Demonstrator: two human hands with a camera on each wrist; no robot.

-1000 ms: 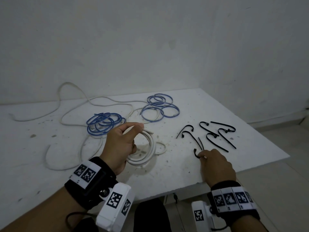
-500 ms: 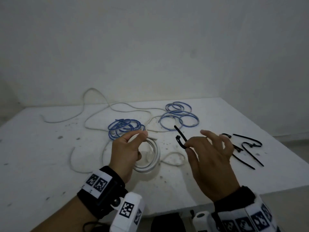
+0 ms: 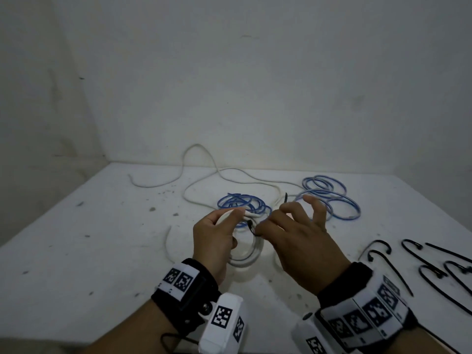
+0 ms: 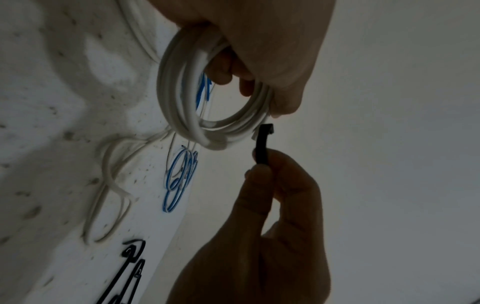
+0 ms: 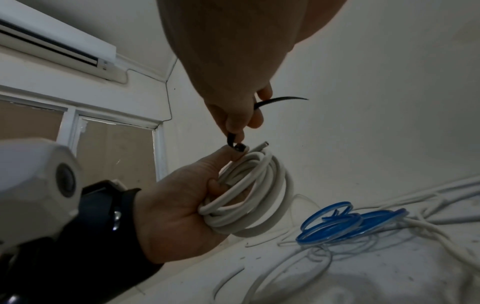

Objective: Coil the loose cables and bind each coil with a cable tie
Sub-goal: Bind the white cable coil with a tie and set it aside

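Gripping white coil (image 3: pixel 251 254) in left hand (image 3: pixel 213 241) above table (image 3: pixel 102 238), fingers curled around; pinching black cable tie (image 3: pixel 251 227) in right hand (image 3: pixel 296 241) beside it. Binding just starting; blue cables (image 3: pixel 329 198) lying untied, spare ties (image 3: pixel 434 264) waiting.

White coil (image 5: pixel 249 191) in your left hand (image 5: pixel 176 214): smooth plastic sheath, slight sheen. Black tie (image 4: pixel 262 144) pinched in your right hand (image 3: pixel 298 241): plastic, matt, smooth. Blue cables (image 3: pixel 329 198) on table: glossy plastic jacket. Table (image 3: pixel 102 238): white, matt, rough-looking, speckled with dark grit and stains. Your wrist bands (image 3: pixel 186 284): black cloth, with printed matt markers. Camera housing (image 5: pixel 31 185): white smooth plastic. Wall behind: matt, scuffed paint.
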